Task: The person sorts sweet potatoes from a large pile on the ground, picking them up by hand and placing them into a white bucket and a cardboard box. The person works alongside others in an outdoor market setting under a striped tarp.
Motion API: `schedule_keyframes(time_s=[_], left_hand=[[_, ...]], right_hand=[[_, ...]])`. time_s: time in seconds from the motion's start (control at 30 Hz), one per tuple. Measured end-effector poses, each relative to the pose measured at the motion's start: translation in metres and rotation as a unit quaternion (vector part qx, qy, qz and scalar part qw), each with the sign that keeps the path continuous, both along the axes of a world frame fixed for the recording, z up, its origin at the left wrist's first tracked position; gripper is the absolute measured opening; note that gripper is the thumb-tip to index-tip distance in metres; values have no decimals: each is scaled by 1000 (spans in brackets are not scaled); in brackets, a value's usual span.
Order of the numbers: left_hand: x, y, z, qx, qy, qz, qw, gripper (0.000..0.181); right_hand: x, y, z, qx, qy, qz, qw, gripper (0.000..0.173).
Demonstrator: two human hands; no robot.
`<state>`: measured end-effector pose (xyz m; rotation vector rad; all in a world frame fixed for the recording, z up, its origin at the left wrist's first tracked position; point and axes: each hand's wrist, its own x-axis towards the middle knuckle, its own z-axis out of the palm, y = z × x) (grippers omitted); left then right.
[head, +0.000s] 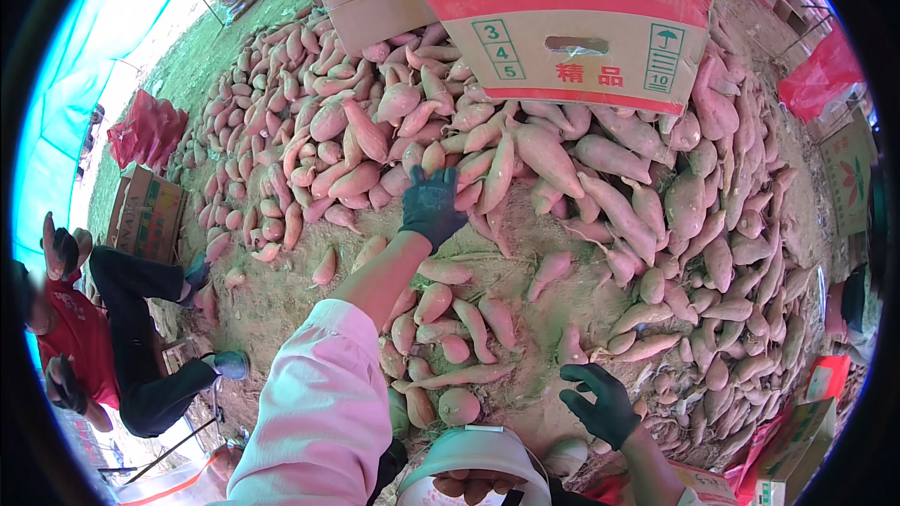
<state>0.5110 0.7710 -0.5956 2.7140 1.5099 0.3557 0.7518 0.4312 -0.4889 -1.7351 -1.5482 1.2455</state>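
My left hand (433,208), in a dark work glove, reaches forward to the front edge of a large heap of sweet potatoes (555,154). Its fingers rest on or just over a few of them; whether they grip one is hidden. Lower right, my right hand (598,402), gloved too, hovers with fingers apart and nothing in them. A single sweet potato (571,346) lies just beyond it. Between my arms, a small group of sweet potatoes (439,330) is spread on the soil. Close to my body stands a white bucket (478,439) with several sweet potatoes inside.
A cardboard box (520,28) sits on the heap's far side, with another box (373,0) beside it. At left, a person in a red shirt (77,337) sits near a carton (148,218) and a red plastic bag (148,130). An open carton (798,446) stands lower right.
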Motion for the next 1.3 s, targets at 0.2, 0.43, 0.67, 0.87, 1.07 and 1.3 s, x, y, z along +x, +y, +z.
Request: schedule_keyframes(time_s=[0.2,0.43,0.67,0.87,1.07,1.3], left_hand=[[-57,-114,7,-228,69,-135,962,73],[-57,-149,75,-447,107,-295,837,77],[24,76,50,36,30,-143,989,49],[43,115,-3,-92,-120,-67,986,69],[16,90,1,-180,-66,-37,981,90],[-15,-2,-3,-504,-392,0,769,93]], right_hand=[[-11,-12,-30,-57,67,-42,995,36],[-4,-23,-39,-80,54,-50,994,35],[0,-23,-47,-94,45,-57,993,35],[2,-23,-45,-80,20,-25,996,36],[-1,-20,-47,-77,25,-20,997,38],[-2,-23,-54,-86,22,-35,995,37]])
